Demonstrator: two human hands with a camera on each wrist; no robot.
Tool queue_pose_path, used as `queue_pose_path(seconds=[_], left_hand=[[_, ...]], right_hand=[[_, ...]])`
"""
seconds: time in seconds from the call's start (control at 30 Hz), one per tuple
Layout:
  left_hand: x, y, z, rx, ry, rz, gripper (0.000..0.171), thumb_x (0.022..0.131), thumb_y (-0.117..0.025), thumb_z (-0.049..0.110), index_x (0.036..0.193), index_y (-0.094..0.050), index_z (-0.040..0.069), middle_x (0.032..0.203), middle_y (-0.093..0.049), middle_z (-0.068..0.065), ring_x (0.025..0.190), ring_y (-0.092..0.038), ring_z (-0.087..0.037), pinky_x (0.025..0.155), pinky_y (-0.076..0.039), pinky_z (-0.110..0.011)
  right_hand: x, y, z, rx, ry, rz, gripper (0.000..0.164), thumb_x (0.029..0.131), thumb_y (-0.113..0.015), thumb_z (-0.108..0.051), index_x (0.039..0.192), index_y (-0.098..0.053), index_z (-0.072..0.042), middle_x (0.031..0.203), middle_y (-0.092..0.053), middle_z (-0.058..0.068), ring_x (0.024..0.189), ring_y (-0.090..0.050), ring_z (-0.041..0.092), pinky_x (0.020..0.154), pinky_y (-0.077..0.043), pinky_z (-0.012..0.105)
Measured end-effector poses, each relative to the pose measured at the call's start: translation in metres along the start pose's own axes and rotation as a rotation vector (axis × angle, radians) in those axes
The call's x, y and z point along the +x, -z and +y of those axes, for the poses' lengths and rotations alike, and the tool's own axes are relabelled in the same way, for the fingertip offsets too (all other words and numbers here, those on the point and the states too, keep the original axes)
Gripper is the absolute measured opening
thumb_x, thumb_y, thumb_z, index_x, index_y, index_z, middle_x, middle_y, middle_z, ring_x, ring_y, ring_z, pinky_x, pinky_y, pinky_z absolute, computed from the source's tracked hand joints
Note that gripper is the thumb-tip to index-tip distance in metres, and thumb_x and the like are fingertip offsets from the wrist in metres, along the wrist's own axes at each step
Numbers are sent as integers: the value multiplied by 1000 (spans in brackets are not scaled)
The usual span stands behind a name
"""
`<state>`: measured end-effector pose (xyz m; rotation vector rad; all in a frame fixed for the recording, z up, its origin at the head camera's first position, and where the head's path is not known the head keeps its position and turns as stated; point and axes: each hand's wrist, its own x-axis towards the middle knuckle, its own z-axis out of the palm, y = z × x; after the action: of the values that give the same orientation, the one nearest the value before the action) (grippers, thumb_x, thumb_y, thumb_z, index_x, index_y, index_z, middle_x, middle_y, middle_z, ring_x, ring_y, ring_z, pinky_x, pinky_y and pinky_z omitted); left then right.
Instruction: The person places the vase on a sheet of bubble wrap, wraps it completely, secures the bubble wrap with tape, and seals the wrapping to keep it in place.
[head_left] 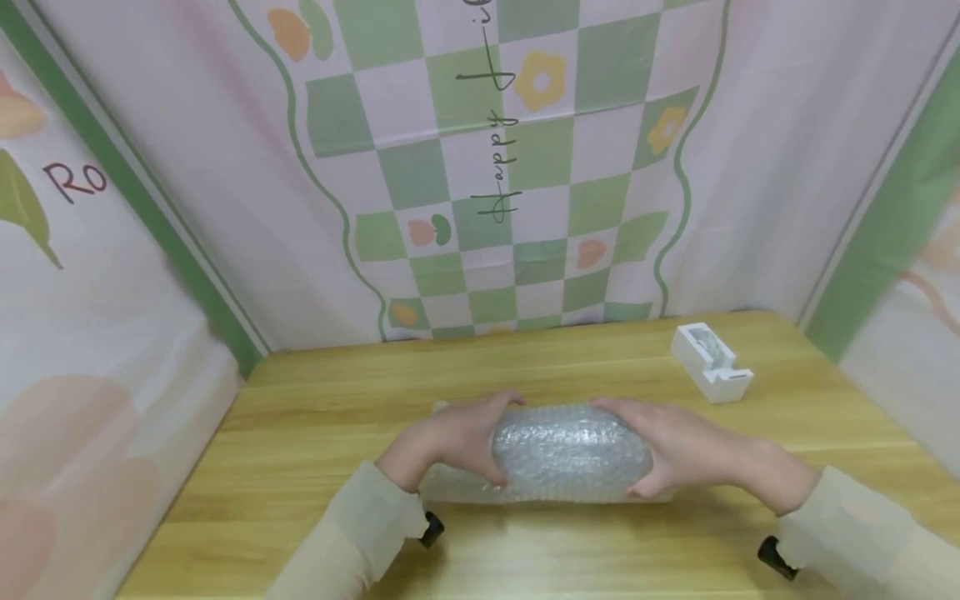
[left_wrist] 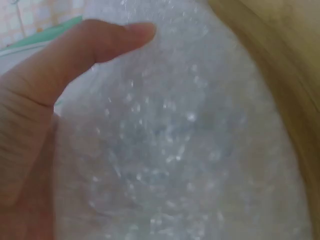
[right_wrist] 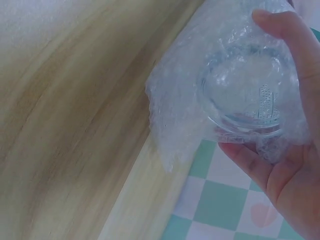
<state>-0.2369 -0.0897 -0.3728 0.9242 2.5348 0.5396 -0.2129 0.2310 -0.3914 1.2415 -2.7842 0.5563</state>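
Note:
Clear bubble wrap (head_left: 572, 454) is rolled around a round glass vessel and lies crosswise at the front middle of the table. The vessel's circular clear glass end (right_wrist: 245, 95) shows through the open end of the roll in the right wrist view. My left hand (head_left: 467, 437) grips the roll's left end, thumb on the near side. At the other end my right hand (head_left: 686, 443) holds it with thumb and fingers around the glass. Loose wrap edges (right_wrist: 172, 120) stick out past the glass. In the left wrist view the wrap (left_wrist: 170, 135) fills most of the picture.
A white tape dispenser (head_left: 711, 362) with a roll of clear tape stands at the back right of the wooden table (head_left: 337, 400). Behind the table hangs a green-and-white checked curtain (head_left: 510, 167), with more printed cloth on both sides.

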Motion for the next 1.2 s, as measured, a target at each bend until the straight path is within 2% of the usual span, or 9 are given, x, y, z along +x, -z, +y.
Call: queue_pose_path(seconds=[0.1, 0.17, 0.37, 0.5, 0.63, 0.77, 0.93, 1.07, 1.2], left_hand=[[-3, -1, 1, 103, -36, 60, 104, 73, -92, 26, 157, -33, 15, 157, -41, -4, 129, -53, -20, 109, -46, -38], [-5, -2, 1, 151, -58, 90, 101, 72, -93, 27, 155, -36, 14, 156, -42, -2, 138, -46, -23, 113, -42, -41], [-9, -6, 2, 245, -110, 147, 97, 73, -91, 29, 154, -40, 13, 153, -46, -2, 139, -45, -22, 117, -37, -39], [-10, -6, 3, 255, -113, 132, 97, 76, -88, 27, 157, -37, 11, 158, -42, -5, 144, -40, -24, 120, -31, -40], [-11, -6, 5, 270, -93, 106, 99, 78, -84, 27, 160, -32, 12, 161, -38, -8, 146, -37, -27, 120, -31, -44], [-12, -7, 8, 294, -76, 87, 105, 79, -85, 41, 162, -28, 11, 162, -36, -10, 147, -37, -28, 120, -32, -44], [-10, -13, 12, 380, -68, 126, 120, 71, -88, 59, 160, -29, 5, 159, -40, -13, 144, -42, -27, 118, -34, -40], [-7, -19, 15, 476, -64, 172, 119, 69, -90, 59, 157, -32, 2, 154, -46, -15, 139, -47, -28, 115, -40, -39], [-3, -23, 14, 503, -59, 195, 111, 73, -89, 51, 156, -33, 3, 150, -50, -15, 135, -50, -29, 111, -45, -40]], right_hand=[[1, 1, 1, 21, -19, -18, 111, 62, -95, -40, 151, -40, -1, 137, -60, 21, 110, -65, 37, 89, -57, 56], [2, 2, 1, 30, -23, -24, 111, 62, -94, -41, 150, -41, -1, 136, -60, 21, 109, -65, 36, 87, -58, 56], [2, 2, 1, 26, -31, -25, 110, 62, -94, -42, 150, -41, -1, 135, -61, 21, 107, -66, 36, 85, -59, 55], [2, 2, 1, 31, -39, -28, 111, 62, -94, -41, 151, -40, -1, 136, -60, 22, 107, -65, 36, 85, -59, 55], [2, 2, 1, 33, -48, -31, 111, 62, -93, -40, 151, -40, -1, 136, -60, 22, 108, -65, 35, 87, -58, 55], [2, 2, 0, 47, -60, -31, 111, 62, -93, -39, 150, -39, 0, 136, -60, 22, 109, -65, 36, 87, -58, 56], [2, 2, -1, 60, -71, -24, 110, 61, -93, -37, 149, -40, 2, 134, -61, 22, 109, -64, 37, 86, -58, 57], [3, 2, 0, 62, -78, -30, 110, 62, -93, -38, 150, -40, 2, 134, -60, 22, 110, -64, 37, 88, -57, 57], [5, 2, 0, 75, -73, -38, 111, 63, -93, -38, 150, -39, 2, 134, -60, 22, 109, -64, 35, 88, -57, 56]])
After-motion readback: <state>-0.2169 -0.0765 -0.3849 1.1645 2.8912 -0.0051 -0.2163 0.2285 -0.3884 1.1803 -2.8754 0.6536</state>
